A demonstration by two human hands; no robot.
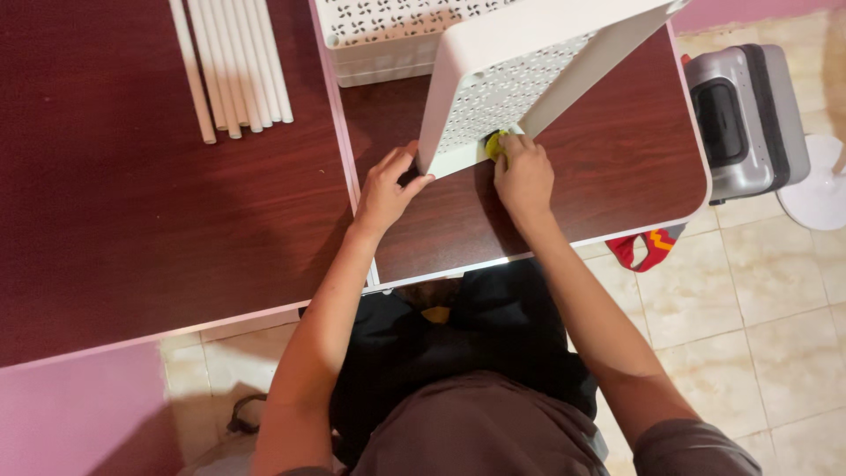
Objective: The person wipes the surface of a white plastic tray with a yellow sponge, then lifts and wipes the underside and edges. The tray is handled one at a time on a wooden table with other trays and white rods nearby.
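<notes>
The white perforated tray [502,84] stood tilted on one edge on the dark wood table [617,159], and everything else lay around it. The left hand [388,187] curled over the tray's lower left corner, fingers closed on the rim to steady it. The right hand [523,172] sat at the lower edge just right of that corner, fingertips pinched on a small yellow-green piece [495,144] pressed against the tray's underside. Behind the tray rested a second perforated tray [388,35]; well to its left lay a bundle of white tubes [233,66]. Doing this well probably meant keeping the tray braced firmly while the yellow piece stayed square against the corner.
</notes>
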